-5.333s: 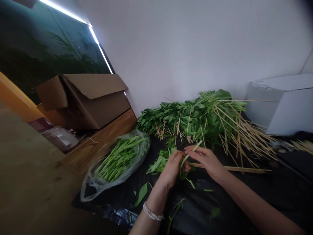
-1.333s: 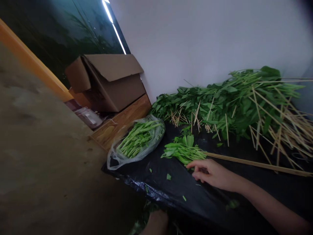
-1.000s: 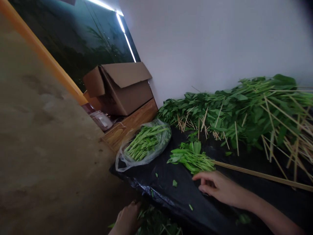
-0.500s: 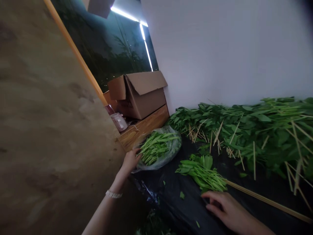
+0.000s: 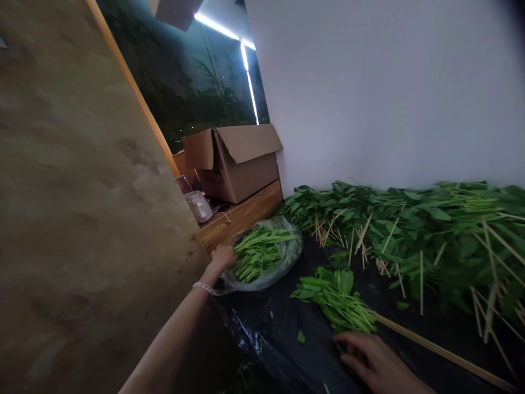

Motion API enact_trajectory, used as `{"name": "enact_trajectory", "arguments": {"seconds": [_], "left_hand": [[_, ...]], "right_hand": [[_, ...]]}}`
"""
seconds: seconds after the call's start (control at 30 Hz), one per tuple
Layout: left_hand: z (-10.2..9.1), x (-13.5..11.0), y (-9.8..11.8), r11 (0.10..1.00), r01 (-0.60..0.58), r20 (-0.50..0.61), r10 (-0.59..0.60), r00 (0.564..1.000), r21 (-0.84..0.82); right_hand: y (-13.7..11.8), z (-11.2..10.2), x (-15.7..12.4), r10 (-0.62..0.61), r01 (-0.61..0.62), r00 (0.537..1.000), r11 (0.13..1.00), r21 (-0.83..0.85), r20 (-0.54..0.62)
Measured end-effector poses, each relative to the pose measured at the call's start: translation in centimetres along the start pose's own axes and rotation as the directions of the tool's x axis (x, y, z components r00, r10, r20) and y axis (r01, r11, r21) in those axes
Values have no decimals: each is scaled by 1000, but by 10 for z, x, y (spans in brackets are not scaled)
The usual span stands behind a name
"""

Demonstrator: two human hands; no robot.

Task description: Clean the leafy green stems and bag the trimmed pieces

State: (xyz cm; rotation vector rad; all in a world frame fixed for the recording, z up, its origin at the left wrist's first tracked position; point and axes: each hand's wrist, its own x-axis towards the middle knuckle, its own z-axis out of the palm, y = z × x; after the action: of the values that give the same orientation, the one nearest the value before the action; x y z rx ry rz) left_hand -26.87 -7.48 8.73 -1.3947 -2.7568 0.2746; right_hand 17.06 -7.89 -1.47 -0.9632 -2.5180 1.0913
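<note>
My left hand (image 5: 222, 257) reaches out to the clear plastic bag (image 5: 283, 261) of green stems (image 5: 258, 253) and touches the stems at the bag's mouth; whether it grips them is hard to tell. A bead bracelet (image 5: 203, 286) circles that wrist. My right hand (image 5: 375, 363) rests flat, fingers apart, on the black plastic sheet (image 5: 283, 334), just below a small bundle of picked green shoots (image 5: 334, 295) that lies at the end of long pale stalks (image 5: 435, 350).
A big heap of leafy greens with pale stalks (image 5: 410, 230) lies along the white wall. An open cardboard box (image 5: 233, 161) sits on a wooden ledge (image 5: 241, 216) beside a small container (image 5: 199, 205). Brown floor (image 5: 82, 219) lies to the left.
My left hand came up from low near the sheet's edge and reached the bag of stems. My right hand left the shoots and settled on the sheet. The view swung left.
</note>
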Motion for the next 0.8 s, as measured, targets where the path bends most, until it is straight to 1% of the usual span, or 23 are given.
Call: {"name": "enact_trajectory", "arguments": {"seconds": [0.13,0.3,0.37,0.47,0.57,0.7,0.8], "left_hand": [[-12,0,-1,1000,-17,-38,17,999,5],[-34,-1,7,995,-94,-171,96,981,24],[-43,-1,11,990,-136,-182,139,973,29],[-59,0,13,982,-188,-168,189,967,24],[-82,-2,6,981,-194,-192,193,962,16],[-116,-11,-15,980,-201,-224,196,955,3],[-135,-15,-33,956,-290,-185,278,943,-44]], "right_hand": [[0,1,0,-11,11,1000,1000,-10,1],[-1,1,2,-20,20,1000,1000,-12,-5],[-2,1,2,-15,15,1000,1000,-19,3],[-1,2,2,-9,9,1000,1000,-24,-8],[2,4,2,-9,9,1000,999,-33,-11],[5,6,3,-22,21,1000,1000,-21,-16],[3,6,3,-10,10,1000,1000,-18,-16]]}}
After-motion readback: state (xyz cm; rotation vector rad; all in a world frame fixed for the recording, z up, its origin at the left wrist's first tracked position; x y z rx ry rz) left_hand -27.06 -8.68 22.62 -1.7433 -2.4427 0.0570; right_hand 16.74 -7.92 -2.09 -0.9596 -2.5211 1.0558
